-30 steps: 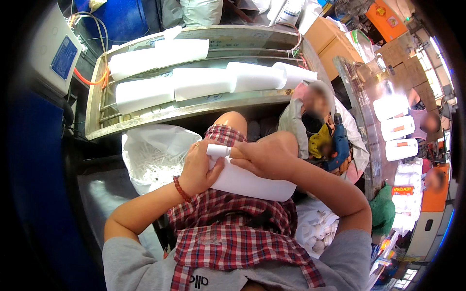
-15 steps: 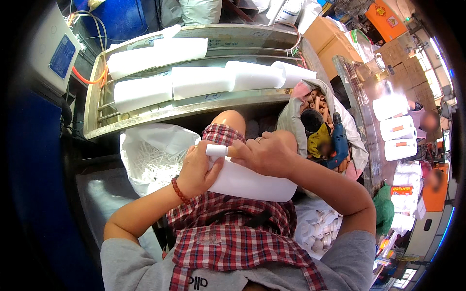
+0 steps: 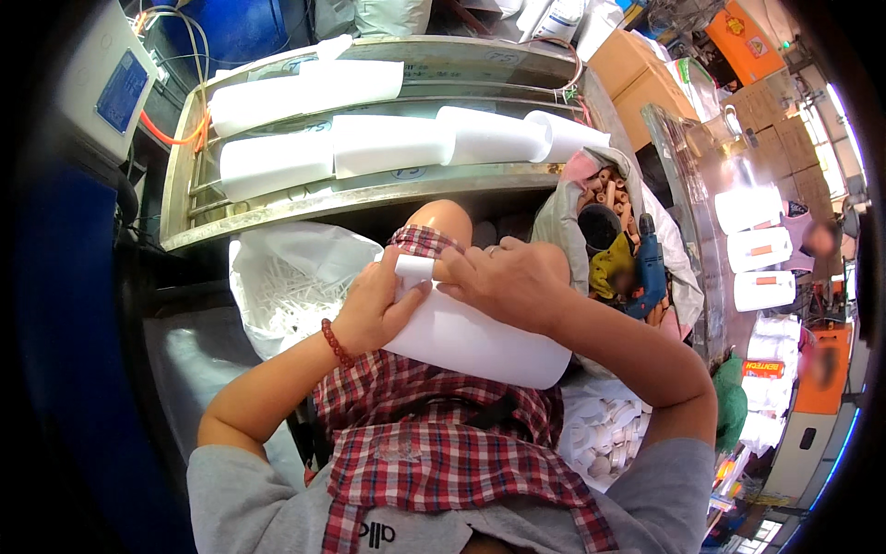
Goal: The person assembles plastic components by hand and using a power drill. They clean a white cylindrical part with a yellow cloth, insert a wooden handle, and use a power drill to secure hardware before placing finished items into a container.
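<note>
A large smooth white cylinder (image 3: 489, 342) lies across my lap, over a red checked apron. At its upper left end is a short white cylinder (image 3: 414, 267). My left hand (image 3: 371, 309), with a beaded bracelet at the wrist, is closed round the short piece, the thumb along its lower side. My right hand (image 3: 503, 282) is curled over the far edge of the large cylinder. Its closed fingertips meet the right end of the short piece. The exact grip under the right fingers is hidden.
Ahead stands a metal-framed tray (image 3: 277, 205) with rows of white cylinders (image 3: 392, 146). A bag of white strips (image 3: 295, 300) sits at left. At right, a sack (image 3: 678, 268) holds brown tubes and a blue drill (image 3: 650, 263). White pieces (image 3: 604, 429) fill a bag below.
The short white cylinder and both hands are slightly higher in the picture. My hands keep nearly the same hold; the large cylinder stays on my lap. The whole view has shifted a little.
</note>
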`<action>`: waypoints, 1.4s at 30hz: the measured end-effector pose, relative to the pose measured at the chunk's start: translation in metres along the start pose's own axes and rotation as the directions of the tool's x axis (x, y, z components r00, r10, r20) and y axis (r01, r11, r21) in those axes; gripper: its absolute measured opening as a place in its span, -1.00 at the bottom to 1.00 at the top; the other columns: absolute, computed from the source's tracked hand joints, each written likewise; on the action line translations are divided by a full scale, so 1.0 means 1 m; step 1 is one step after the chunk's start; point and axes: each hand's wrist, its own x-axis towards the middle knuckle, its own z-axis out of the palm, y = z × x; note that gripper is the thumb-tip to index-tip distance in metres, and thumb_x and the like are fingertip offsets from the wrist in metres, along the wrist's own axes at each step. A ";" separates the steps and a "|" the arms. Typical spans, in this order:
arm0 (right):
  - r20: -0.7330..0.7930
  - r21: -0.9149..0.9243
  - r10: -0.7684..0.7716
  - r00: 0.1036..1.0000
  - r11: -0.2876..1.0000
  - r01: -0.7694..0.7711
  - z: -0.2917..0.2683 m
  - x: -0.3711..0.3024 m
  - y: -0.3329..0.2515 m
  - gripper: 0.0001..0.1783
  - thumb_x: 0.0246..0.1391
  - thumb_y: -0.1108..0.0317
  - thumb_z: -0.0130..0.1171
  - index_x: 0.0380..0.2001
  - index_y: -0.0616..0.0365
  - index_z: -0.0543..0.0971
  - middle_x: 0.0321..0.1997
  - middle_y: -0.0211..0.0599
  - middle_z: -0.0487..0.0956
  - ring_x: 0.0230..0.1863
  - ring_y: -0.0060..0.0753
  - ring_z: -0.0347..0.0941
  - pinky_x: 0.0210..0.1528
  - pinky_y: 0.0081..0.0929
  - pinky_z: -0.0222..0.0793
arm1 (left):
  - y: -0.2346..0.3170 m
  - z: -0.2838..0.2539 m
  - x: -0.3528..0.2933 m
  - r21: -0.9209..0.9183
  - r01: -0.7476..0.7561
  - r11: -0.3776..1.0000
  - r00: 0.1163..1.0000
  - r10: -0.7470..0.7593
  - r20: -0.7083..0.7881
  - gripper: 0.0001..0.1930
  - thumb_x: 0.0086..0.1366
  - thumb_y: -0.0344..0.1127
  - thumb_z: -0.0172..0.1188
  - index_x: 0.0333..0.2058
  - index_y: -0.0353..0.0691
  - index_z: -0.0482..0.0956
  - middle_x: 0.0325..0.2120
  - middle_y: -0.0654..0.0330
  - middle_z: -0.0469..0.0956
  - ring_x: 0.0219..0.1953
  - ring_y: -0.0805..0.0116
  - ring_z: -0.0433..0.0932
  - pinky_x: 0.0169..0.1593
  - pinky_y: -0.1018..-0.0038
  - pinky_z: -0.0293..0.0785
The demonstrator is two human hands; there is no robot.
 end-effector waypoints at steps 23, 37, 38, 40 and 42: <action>-0.165 0.860 0.982 -0.096 0.095 -0.502 0.100 -0.303 0.085 -0.50 0.12 0.38 0.09 0.11 0.33 0.28 0.07 -0.17 0.41 -0.04 -0.34 0.40 -0.02 -0.51 0.34 | -0.004 -0.014 0.105 0.319 0.158 0.934 0.819 -0.305 0.486 -0.45 0.08 -0.12 0.30 -0.05 -0.37 0.39 -0.24 -0.09 0.53 -0.21 0.15 0.56 -0.12 0.38 0.46; 0.309 0.928 0.935 -0.174 -0.337 -0.160 0.132 -0.352 0.128 -0.18 0.06 0.21 0.19 0.23 0.42 0.04 -0.08 -0.13 0.50 -0.14 -0.43 0.46 -0.34 -0.55 0.48 | 0.036 0.255 0.298 0.468 -0.597 0.652 0.771 0.307 0.557 -0.81 0.14 -0.28 0.11 -0.26 -0.13 0.52 -0.28 0.08 0.49 -0.21 0.08 0.49 -0.14 0.25 0.43; 0.323 0.927 0.932 -0.163 -0.346 -0.146 0.130 -0.354 0.131 -0.17 0.06 0.20 0.19 0.24 0.42 0.04 -0.11 -0.16 0.51 -0.15 -0.44 0.46 -0.37 -0.56 0.48 | 0.039 0.268 0.304 0.505 -0.599 0.621 0.780 0.312 0.542 -0.82 0.13 -0.28 0.11 -0.28 -0.13 0.53 -0.28 0.08 0.49 -0.21 0.08 0.49 -0.14 0.25 0.43; 0.339 0.930 0.924 -0.174 -0.358 -0.089 0.127 -0.348 0.134 -0.29 0.05 0.17 0.19 0.15 0.36 0.19 -0.18 -0.25 0.52 -0.24 -0.50 0.47 -0.39 -0.58 0.46 | 0.043 0.286 0.310 0.563 -0.518 0.644 0.808 0.152 0.570 -0.84 0.10 -0.29 0.14 -0.31 -0.11 0.56 -0.27 0.10 0.50 -0.21 0.07 0.49 -0.14 0.24 0.43; 0.355 0.928 0.917 -0.180 -0.369 -0.052 0.132 -0.350 0.138 -0.37 0.04 0.14 0.20 0.07 0.32 0.30 -0.21 -0.32 0.52 -0.27 -0.51 0.47 -0.37 -0.58 0.45 | 0.039 0.293 0.314 0.515 -0.566 0.644 0.740 0.122 0.662 -0.85 0.06 -0.30 0.17 -0.34 -0.10 0.58 -0.28 0.11 0.50 -0.22 0.07 0.49 -0.15 0.24 0.43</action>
